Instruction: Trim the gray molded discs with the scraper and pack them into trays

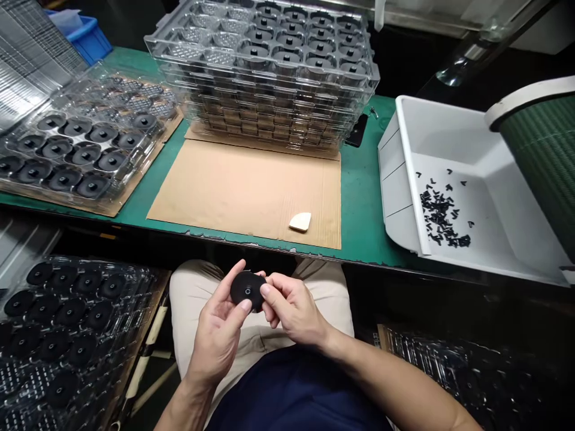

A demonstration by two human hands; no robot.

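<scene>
Left hand (218, 341) and right hand (294, 305) hold a black disc (246, 290) above the lap (197, 293), both grips clamped on its edge; more discs (92, 185) sit in clear trays (265, 78) on the green surface (359, 179), while small black pieces (442, 212) lie in a white bin (395, 149).

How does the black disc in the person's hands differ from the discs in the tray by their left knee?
The black disc is held up, tilted, between the left hand and right hand, while the discs lie flat in the tray. The black disc is alone and uncovered; the discs sit in rows, one per clear plastic pocket. Both are black and rounded, with a marking at the centre.
</scene>
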